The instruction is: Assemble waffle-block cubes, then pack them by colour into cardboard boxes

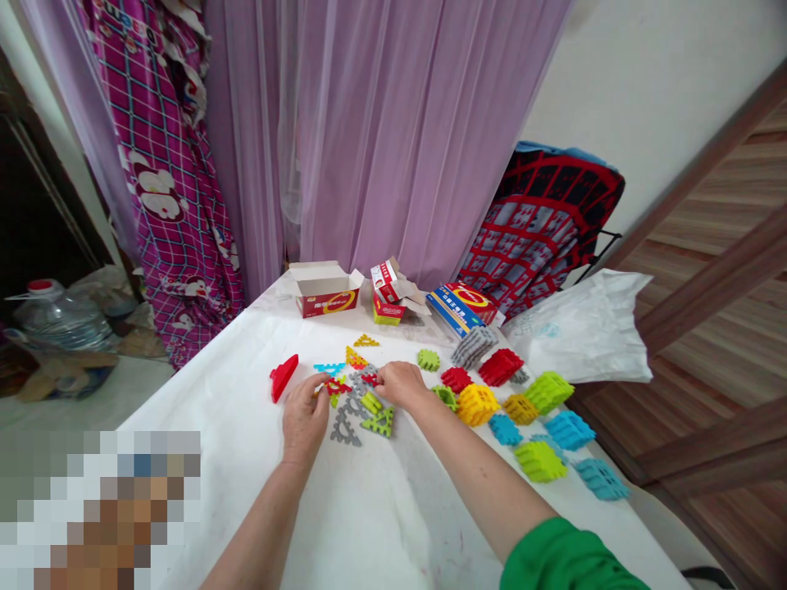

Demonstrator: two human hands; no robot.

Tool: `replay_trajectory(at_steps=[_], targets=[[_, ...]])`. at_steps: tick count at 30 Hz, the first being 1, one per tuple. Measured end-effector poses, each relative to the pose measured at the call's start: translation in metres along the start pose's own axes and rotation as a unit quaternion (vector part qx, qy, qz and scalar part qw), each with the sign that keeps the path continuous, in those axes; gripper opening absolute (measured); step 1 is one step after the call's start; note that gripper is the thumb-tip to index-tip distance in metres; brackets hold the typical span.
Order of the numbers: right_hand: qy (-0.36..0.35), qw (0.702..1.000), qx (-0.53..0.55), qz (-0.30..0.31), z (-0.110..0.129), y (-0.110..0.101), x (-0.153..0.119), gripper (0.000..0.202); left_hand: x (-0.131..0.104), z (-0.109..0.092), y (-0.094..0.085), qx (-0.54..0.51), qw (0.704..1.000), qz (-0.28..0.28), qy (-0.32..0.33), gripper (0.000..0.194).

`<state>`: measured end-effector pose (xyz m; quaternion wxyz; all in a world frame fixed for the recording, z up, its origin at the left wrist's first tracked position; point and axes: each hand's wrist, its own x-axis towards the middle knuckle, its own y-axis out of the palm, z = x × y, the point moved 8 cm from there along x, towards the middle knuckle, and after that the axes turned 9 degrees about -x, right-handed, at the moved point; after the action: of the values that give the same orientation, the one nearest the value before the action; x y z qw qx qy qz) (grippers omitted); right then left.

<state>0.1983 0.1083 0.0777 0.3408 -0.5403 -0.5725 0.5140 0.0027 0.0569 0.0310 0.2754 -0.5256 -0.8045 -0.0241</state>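
Purple curtain (381,139) hangs behind the white-covered bench (369,508). Left hand (304,416) is at a red triangular piece (336,388), right hand (402,383) at another red piece (370,380), both near gray pieces (345,431); I cannot tell whether either grip is closed.

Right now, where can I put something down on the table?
The table is bare between the arms, nearer than the loose triangles, and between the left hand and the table's left edge. Between that hand and the right hand it's crowded, also farther right, among the toy stacks.
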Motion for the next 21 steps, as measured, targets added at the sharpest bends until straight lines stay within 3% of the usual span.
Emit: replay_trajectory(at_steps=[6,9,15,21], targets=[[0.022,0.999,-0.021,-0.025,-0.072,-0.023,0.005,0.028,0.001,0.000,0.000,-0.004,1.000,-0.001,-0.001,0.028],[0.021,0.999,-0.039,-0.008,-0.094,-0.020,0.004,0.024,0.001,-0.002,0.000,-0.006,1.000,0.000,0.001,0.026],[0.010,0.998,-0.054,0.017,-0.083,0.004,0.006,0.024,0.002,-0.005,-0.001,-0.009,1.000,0.004,0.008,0.026],[0.011,0.997,-0.061,0.034,-0.075,0.015,0.016,0.024,0.003,-0.004,-0.001,-0.003,1.000,0.002,0.008,0.026]])
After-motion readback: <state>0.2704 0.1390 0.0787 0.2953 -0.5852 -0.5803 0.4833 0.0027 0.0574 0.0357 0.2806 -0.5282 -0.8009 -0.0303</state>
